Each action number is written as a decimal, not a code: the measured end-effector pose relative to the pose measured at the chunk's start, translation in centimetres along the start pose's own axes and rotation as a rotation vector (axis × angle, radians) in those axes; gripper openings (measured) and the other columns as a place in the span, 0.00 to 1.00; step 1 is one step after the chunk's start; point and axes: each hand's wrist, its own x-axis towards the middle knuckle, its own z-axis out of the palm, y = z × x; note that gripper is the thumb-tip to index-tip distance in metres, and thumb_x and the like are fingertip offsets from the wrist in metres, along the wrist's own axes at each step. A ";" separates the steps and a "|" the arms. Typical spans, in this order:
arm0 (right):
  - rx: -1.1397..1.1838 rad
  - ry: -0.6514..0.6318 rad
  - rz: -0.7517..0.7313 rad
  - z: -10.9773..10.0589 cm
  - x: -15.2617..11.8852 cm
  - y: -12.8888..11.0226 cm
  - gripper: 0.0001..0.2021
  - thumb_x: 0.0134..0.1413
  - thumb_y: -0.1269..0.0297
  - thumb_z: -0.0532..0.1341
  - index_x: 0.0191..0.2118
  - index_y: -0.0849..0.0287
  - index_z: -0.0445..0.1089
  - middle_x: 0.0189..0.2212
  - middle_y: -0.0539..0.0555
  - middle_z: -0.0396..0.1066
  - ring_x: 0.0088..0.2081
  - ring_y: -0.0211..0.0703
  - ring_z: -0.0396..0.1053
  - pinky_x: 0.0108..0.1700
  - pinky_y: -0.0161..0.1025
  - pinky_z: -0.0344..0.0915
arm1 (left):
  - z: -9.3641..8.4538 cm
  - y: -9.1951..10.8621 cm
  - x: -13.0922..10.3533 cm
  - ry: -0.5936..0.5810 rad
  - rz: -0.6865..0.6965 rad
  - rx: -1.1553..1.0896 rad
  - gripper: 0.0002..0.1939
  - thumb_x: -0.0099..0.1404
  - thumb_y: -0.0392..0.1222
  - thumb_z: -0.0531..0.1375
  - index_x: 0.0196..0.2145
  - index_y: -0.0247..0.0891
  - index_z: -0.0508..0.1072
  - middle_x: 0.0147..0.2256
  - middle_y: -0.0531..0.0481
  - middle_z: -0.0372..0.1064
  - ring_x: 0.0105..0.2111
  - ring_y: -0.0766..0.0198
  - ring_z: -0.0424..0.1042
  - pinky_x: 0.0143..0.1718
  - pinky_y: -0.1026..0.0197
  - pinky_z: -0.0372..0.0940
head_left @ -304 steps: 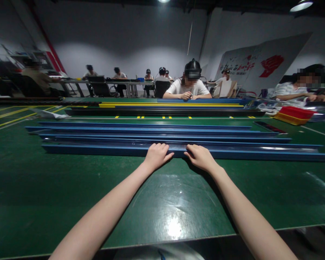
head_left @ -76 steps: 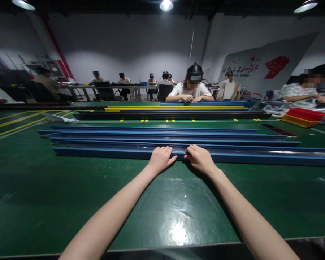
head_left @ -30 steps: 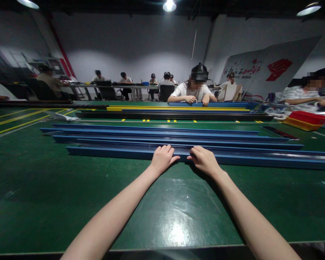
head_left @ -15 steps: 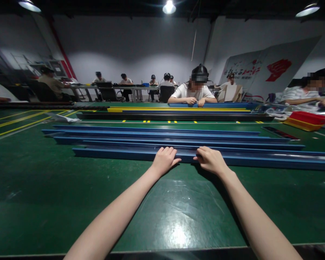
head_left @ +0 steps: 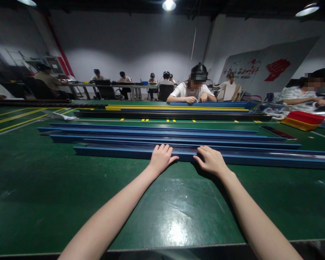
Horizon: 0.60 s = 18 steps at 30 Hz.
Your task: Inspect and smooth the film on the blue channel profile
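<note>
While left grip (head_left: 161,158) holds rail (head_left: 113,152), right grip (head_left: 211,161) likewise.

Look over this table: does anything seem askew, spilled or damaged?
Only the alignment: the near rail, under the left hand and right hand, starts further right than the rails behind, so the left ends look uneven. No spill or damage stands out.

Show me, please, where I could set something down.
Bare green tabletop lies in front of the nearest long blue channel-shaped rail, on either side of the left forearm. More blue rails crowd close behind.
</note>
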 end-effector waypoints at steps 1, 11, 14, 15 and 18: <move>0.013 0.013 -0.001 0.1 0.1 -0.2 0.12 0.56 0.56 0.50 0.32 0.59 0.64 0.31 0.55 0.68 0.35 0.43 0.63 0.33 0.35 0.52 | 0.0 0.0 0.0 0.002 -0.001 0.002 0.21 0.60 0.57 0.52 0.32 0.34 0.68 0.32 0.46 0.68 0.34 0.58 0.64 0.33 0.57 0.51; 0.076 0.080 -0.055 1.1 1.0 -1.6 0.12 0.57 0.57 0.51 0.30 0.59 0.63 0.30 0.54 0.67 0.33 0.41 0.63 0.32 0.34 0.52 | 0.1 0.0 -0.1 0.002 0.001 0.001 0.21 0.60 0.57 0.52 0.32 0.34 0.69 0.32 0.46 0.68 0.34 0.57 0.64 0.34 0.57 0.51; 0.057 0.061 -0.065 0.8 1.0 -1.5 0.10 0.56 0.58 0.52 0.30 0.59 0.63 0.29 0.53 0.67 0.33 0.40 0.63 0.31 0.34 0.51 | 0.2 -0.1 -0.1 0.001 0.002 0.003 0.21 0.60 0.57 0.52 0.32 0.34 0.69 0.32 0.46 0.68 0.34 0.57 0.64 0.34 0.57 0.52; 0.050 0.054 -0.071 0.7 1.1 -1.5 0.10 0.56 0.59 0.52 0.30 0.59 0.63 0.29 0.53 0.67 0.33 0.40 0.63 0.31 0.34 0.51 | 0.2 -0.1 -0.1 0.002 0.001 0.003 0.21 0.60 0.57 0.52 0.32 0.34 0.69 0.32 0.46 0.68 0.34 0.57 0.64 0.34 0.57 0.52; 0.031 0.034 -0.083 0.5 1.2 -1.6 0.10 0.56 0.60 0.52 0.30 0.60 0.64 0.29 0.53 0.67 0.33 0.40 0.63 0.31 0.34 0.50 | 0.2 -0.1 -0.1 0.005 0.002 -0.002 0.21 0.60 0.57 0.52 0.32 0.34 0.68 0.32 0.46 0.68 0.34 0.57 0.64 0.34 0.57 0.52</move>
